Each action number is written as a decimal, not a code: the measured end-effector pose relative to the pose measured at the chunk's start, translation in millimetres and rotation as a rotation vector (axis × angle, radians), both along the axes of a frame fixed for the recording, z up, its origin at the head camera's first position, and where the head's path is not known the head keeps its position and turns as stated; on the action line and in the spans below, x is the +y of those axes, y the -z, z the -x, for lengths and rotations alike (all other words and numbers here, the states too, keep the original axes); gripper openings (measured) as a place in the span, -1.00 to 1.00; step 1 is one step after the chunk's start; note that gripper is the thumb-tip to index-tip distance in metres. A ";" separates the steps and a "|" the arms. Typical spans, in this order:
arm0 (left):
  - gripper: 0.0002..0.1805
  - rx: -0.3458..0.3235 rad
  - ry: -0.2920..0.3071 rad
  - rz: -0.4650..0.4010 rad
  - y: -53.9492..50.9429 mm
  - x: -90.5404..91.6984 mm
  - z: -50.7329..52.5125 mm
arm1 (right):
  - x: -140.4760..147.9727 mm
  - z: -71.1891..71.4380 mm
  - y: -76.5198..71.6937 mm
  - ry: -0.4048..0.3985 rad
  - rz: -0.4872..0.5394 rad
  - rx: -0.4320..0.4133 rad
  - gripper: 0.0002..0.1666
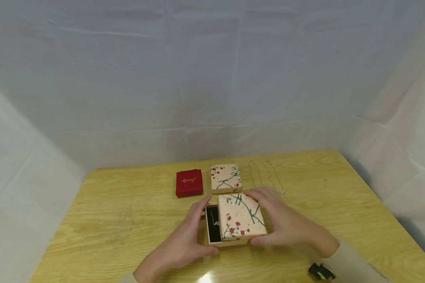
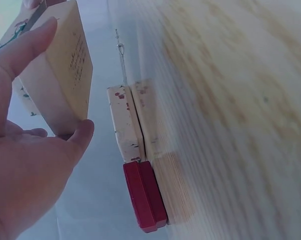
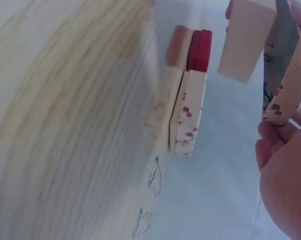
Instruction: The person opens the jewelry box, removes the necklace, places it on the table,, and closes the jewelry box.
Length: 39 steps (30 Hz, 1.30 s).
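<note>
Our left grip [image 1: 187,232] clamps the jewellery box base [image 2: 70,72] above the bench [image 1: 127,212]; our right grip [image 1: 281,220] holds its floral lid [image 1: 241,218], shifted rightward, so a necklace [image 1: 216,223] shows inside. Beyond, we see a red box [image 1: 189,183] beside another floral box [image 1: 226,178].

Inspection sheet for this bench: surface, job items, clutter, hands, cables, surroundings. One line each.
Surface: yellowish wood-grain table.
Job items: box base, silver chain on black insert; floral lid partly over it.
Clutter: red box, second floral box, thin chains; unidentified dark object near right sleeve.
Hands: left hand grips box base, right hand grips floral lid.
Cables: nothing seen.
Surroundings: pale sheeting behind and both sides.
</note>
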<state>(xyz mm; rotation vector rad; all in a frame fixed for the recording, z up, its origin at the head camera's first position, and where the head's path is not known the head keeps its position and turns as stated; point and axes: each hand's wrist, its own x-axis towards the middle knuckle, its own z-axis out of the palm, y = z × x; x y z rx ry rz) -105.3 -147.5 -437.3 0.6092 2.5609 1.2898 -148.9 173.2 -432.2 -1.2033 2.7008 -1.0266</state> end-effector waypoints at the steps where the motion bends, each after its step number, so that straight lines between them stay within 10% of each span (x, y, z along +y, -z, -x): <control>1: 0.48 0.005 0.001 0.005 0.3 -0.2 -0.2 | 2.4 0.0 -0.3 0.001 -0.003 0.002 0.40; 39: 0.34 0.083 0.096 0.160 7.3 0.1 -2.6 | 123.3 -16.2 0.2 0.183 -0.206 -0.139 0.31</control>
